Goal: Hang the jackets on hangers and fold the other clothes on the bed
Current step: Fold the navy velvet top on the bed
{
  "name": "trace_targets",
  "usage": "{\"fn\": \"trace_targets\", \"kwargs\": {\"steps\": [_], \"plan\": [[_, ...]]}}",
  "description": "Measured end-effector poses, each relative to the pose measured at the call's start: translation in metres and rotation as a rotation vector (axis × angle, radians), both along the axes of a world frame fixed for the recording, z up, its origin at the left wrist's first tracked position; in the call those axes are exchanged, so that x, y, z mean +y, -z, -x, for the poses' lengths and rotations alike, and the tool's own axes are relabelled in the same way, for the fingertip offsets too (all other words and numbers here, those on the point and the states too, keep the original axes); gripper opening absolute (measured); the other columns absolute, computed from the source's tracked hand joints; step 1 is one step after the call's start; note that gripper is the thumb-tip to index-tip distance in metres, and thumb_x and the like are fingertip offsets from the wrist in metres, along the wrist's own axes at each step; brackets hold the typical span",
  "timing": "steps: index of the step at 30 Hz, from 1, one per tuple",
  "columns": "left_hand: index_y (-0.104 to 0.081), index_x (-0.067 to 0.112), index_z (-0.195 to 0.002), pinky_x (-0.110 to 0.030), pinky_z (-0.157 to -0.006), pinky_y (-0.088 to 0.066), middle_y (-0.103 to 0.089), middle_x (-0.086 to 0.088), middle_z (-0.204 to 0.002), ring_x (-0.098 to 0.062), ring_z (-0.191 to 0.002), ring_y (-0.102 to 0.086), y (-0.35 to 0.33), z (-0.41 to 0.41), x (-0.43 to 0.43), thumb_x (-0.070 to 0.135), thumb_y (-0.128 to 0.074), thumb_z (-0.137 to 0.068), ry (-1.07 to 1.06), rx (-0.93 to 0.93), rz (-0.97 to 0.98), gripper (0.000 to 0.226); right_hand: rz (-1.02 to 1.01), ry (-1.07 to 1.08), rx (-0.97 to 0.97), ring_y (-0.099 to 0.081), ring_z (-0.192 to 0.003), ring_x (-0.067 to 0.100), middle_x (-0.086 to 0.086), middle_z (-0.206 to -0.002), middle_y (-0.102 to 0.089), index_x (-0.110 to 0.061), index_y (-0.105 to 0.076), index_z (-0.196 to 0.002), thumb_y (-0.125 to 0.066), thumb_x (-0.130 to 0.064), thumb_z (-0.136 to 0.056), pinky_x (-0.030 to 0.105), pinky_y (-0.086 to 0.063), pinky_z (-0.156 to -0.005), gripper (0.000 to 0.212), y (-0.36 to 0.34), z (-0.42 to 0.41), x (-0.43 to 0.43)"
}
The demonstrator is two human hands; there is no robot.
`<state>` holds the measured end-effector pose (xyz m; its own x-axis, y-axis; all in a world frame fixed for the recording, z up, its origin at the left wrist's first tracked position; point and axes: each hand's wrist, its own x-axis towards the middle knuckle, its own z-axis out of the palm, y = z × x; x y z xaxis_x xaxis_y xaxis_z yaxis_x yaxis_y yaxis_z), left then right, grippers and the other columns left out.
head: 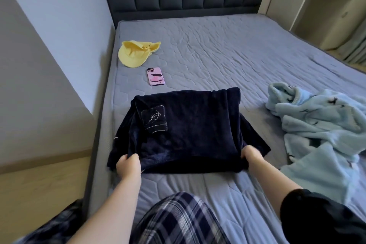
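On the bed (217, 55), clutches the near hem of the folded navy garment (188, 125) with left grip (128, 165) and right grip (254, 156), both curled round fabric.

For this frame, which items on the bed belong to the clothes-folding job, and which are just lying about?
Belongs to the job: navy fleece garment, gripped at its near edge by the left hand and right hand; light blue fleece garment, crumpled on the right; bed.

Just lying about: yellow cap; pink phone, both near the bed's left edge.
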<state>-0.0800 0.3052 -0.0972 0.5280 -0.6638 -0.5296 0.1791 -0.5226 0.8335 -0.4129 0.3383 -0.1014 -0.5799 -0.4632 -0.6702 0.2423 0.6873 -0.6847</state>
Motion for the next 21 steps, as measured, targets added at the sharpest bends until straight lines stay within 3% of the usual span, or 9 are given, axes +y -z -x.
{"fn": "trace_targets", "kwargs": {"steps": [3, 5, 7, 9, 12, 14, 16, 18, 21], "plan": [[-0.055, 0.009, -0.119, -0.042, -0.08, -0.05, -0.061, -0.015, -0.11, -0.039, -0.1, -0.058, 0.001, -0.008, 0.004, 0.003, -0.054, -0.083, 0.294, -0.514, -0.017, 0.037, 0.002, -0.06, 0.295, -0.054, -0.076, 0.029, 0.016, -0.089, -0.059, -0.002, -0.057, -0.094, -0.048, -0.004, -0.081, 0.036, -0.045, -0.069, 0.016, 0.014, 0.001, 0.008], [-0.045, 0.012, -0.134, -0.045, -0.086, -0.047, -0.052, -0.014, -0.127, -0.037, -0.112, -0.052, -0.003, -0.006, -0.003, -0.001, -0.057, -0.08, 0.363, -0.733, 0.129, 0.056, 0.137, -0.09, 0.556, -0.051, -0.08, 0.023, 0.002, -0.091, -0.057, -0.012, -0.055, -0.104, -0.05, -0.009, -0.079, 0.031, -0.038, -0.072, 0.026, 0.007, 0.006, 0.002], [-0.045, 0.007, -0.135, -0.05, -0.094, -0.044, -0.047, -0.019, -0.133, -0.039, -0.119, -0.046, -0.014, 0.004, -0.015, -0.007, -0.057, -0.076, 0.425, -0.953, 0.335, 0.061, 0.236, -0.108, 0.626, -0.05, -0.086, 0.02, -0.002, -0.097, -0.055, -0.014, -0.054, -0.11, -0.047, -0.013, -0.083, 0.031, -0.037, -0.075, 0.028, -0.001, 0.009, -0.014], [-0.05, 0.003, -0.133, -0.05, -0.101, -0.039, -0.048, -0.019, -0.135, -0.039, -0.124, -0.043, -0.025, 0.023, -0.029, -0.007, -0.056, -0.076, 0.534, -1.11, 0.508, 0.058, 0.249, -0.115, 0.561, -0.05, -0.088, 0.019, -0.001, -0.099, -0.055, -0.013, -0.055, -0.113, -0.045, -0.019, -0.089, 0.031, -0.036, -0.077, 0.027, -0.006, 0.011, -0.033], [-0.041, 0.013, -0.144, -0.053, -0.111, -0.025, -0.033, -0.014, -0.152, -0.036, -0.14, -0.026, -0.034, 0.069, -0.055, 0.015, -0.055, -0.089, 0.83, -1.272, 0.606, 0.056, 0.232, -0.237, 0.445, -0.055, -0.084, 0.02, 0.002, -0.09, -0.061, -0.011, -0.063, -0.102, -0.048, -0.031, -0.094, 0.032, -0.04, -0.075, 0.026, -0.007, 0.012, -0.06], [-0.016, 0.027, -0.153, -0.057, -0.114, -0.012, -0.008, -0.006, -0.161, -0.032, -0.147, -0.002, -0.028, 0.099, -0.072, 0.043, -0.039, -0.098, 1.069, -1.356, 0.5, 0.062, 0.219, -0.272, 0.449, -0.057, -0.077, 0.024, 0.007, -0.079, -0.062, -0.008, -0.065, -0.083, -0.052, -0.028, -0.093, 0.034, -0.045, -0.072, 0.026, 0.0, 0.019, -0.07], [0.007, 0.036, -0.151, -0.059, -0.114, -0.001, 0.01, 0.0, -0.161, -0.028, -0.147, 0.015, -0.009, 0.117, -0.083, 0.062, -0.022, -0.095, 1.27, -1.371, 0.307, 0.068, 0.185, -0.169, 0.495, -0.053, -0.07, 0.023, 0.01, -0.071, -0.056, -0.009, -0.06, -0.074, -0.051, -0.021, -0.092, 0.031, -0.04, -0.066, 0.024, 0.009, 0.033, -0.07], [0.015, 0.04, -0.148, -0.061, -0.113, 0.003, 0.017, 0.003, -0.16, -0.026, -0.146, 0.02, 0.014, 0.121, -0.086, 0.069, -0.017, -0.092, 1.377, -1.311, 0.141, 0.071, 0.107, -0.068, 0.568, -0.053, -0.075, 0.024, 0.011, -0.075, -0.057, -0.008, -0.061, -0.076, -0.049, -0.017, -0.093, 0.028, -0.037, -0.07, 0.022, 0.017, 0.05, -0.061], [0.013, 0.041, -0.148, -0.062, -0.112, 0.006, 0.018, 0.003, -0.16, -0.025, -0.146, 0.02, 0.041, 0.119, -0.081, 0.071, -0.017, -0.09, 1.36, -1.325, 0.111, 0.072, 0.044, -0.1, 0.583, -0.053, -0.078, 0.025, 0.013, -0.075, -0.059, -0.001, -0.063, -0.078, -0.048, -0.015, -0.094, 0.028, -0.035, -0.069, 0.026, 0.024, 0.062, -0.057]]}}
